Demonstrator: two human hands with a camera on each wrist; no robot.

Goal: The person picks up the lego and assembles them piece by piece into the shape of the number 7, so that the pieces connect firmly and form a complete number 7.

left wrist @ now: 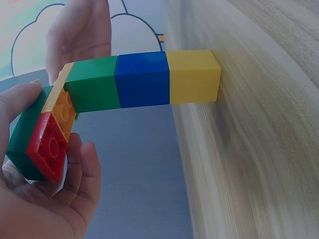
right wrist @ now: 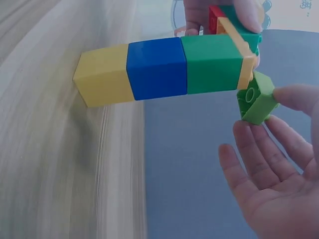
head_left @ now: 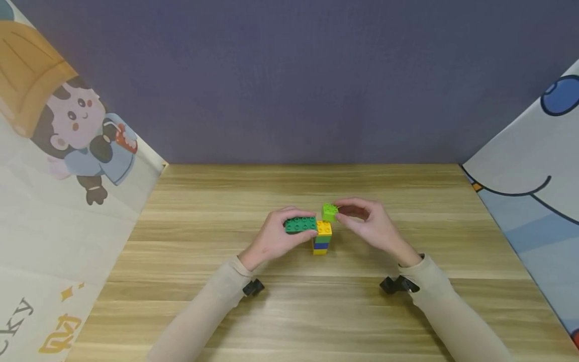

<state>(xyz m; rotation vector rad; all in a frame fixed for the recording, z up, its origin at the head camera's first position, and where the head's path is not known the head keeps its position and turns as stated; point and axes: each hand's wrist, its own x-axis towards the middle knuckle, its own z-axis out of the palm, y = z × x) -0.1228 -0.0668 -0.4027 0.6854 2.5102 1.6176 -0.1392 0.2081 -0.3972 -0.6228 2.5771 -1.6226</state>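
Note:
A tower of toy building bricks stands upright on the table, with a yellow brick (left wrist: 193,77) at the bottom, then a blue brick (left wrist: 143,79) and a green brick (left wrist: 93,84). An orange plate (head_left: 323,228) caps it and juts out to the left. My left hand (head_left: 271,236) grips a long dark green brick (head_left: 300,224) between thumb and fingers; a red plate (left wrist: 47,148) is under that brick, beside the orange one. My right hand (head_left: 373,226) pinches a small light green brick (right wrist: 257,99) close to the orange plate's right end. Whether they touch, I cannot tell.
The wood-grain table (head_left: 217,311) reaches back to a dark blue-grey wall (head_left: 289,85). Printed panels with cartoon figures flank it on the left (head_left: 40,216) and right (head_left: 511,151). A black wrist camera (head_left: 398,285) is strapped at the right sleeve, another (head_left: 253,287) at the left.

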